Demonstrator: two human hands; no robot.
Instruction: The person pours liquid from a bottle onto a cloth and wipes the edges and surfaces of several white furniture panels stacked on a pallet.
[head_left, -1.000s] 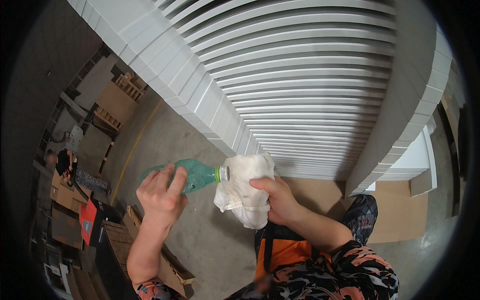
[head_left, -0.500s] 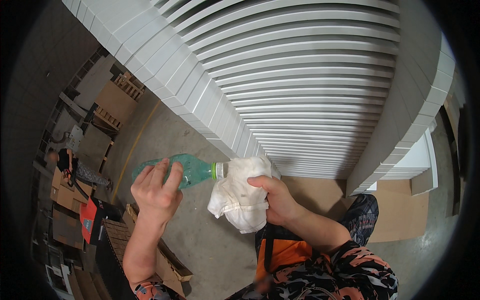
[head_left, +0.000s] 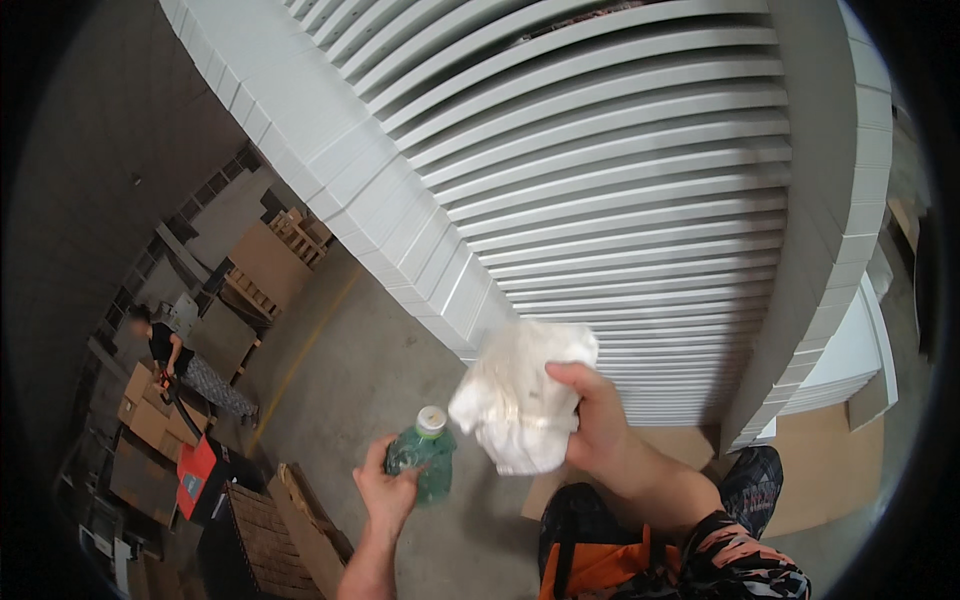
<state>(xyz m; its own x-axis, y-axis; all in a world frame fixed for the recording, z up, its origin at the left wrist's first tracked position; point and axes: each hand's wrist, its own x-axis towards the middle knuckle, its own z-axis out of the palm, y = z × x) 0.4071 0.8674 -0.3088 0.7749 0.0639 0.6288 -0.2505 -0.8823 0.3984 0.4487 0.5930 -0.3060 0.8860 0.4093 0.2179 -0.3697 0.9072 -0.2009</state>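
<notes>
My left hand (head_left: 385, 485) is wrapped round a green clear plastic bottle (head_left: 422, 460), which has a white top and a light green ring at its neck. The bottle's top points up toward me. In my right hand (head_left: 598, 420) is a crumpled white cloth (head_left: 525, 400), with the thumb pressed on its face and the other fingers hidden behind. A small gap separates cloth and bottle. Beyond the cloth rises a tall stack of white slatted panels (head_left: 640, 240); whether the cloth touches it I cannot tell.
At the left, a person (head_left: 170, 350) in a black top holds the handle of a red and black pallet truck (head_left: 200, 475). Cardboard boxes (head_left: 155, 405) and wooden pallets (head_left: 250, 290) stand near. A yellow line (head_left: 305, 355) crosses the floor. Brown board (head_left: 830, 480) lies under the stack.
My left hand has drawn the bottle down and away from the cloth, turning its top upward. The right hand has moved the cloth slightly right. The view has shifted.
</notes>
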